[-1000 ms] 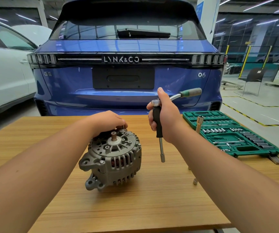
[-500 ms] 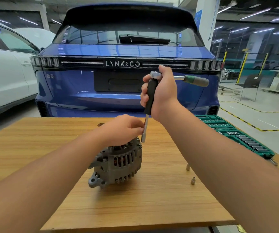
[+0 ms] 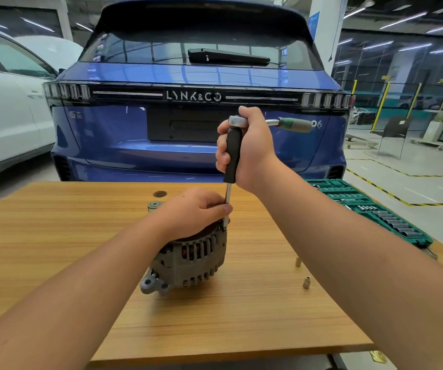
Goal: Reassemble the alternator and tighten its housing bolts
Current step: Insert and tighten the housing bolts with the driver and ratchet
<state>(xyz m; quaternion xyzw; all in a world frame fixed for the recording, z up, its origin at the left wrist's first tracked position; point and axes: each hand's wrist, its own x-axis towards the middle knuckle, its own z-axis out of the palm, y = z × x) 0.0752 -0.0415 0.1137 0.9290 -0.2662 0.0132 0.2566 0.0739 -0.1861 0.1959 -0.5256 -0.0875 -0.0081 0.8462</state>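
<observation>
A grey finned alternator stands on the wooden table near its middle. My left hand lies over the alternator's top, its fingers curled round the thin steel shaft of the extension driver just above the housing. My right hand grips the driver's black handle upright, with the ratchet wrench and its green handle sticking out to the right at the top. The driver's tip sits at the alternator's right rim; the bolt under it is hidden.
Two small sockets stand loose on the table right of the alternator. An open green socket set case lies at the table's right edge. A pulley and a dark washer sit behind the alternator. A blue car is parked beyond the table.
My right hand has carried the driver and ratchet from the right side to stand upright over the alternator's right rim. My left hand has moved to hold the shaft there.
</observation>
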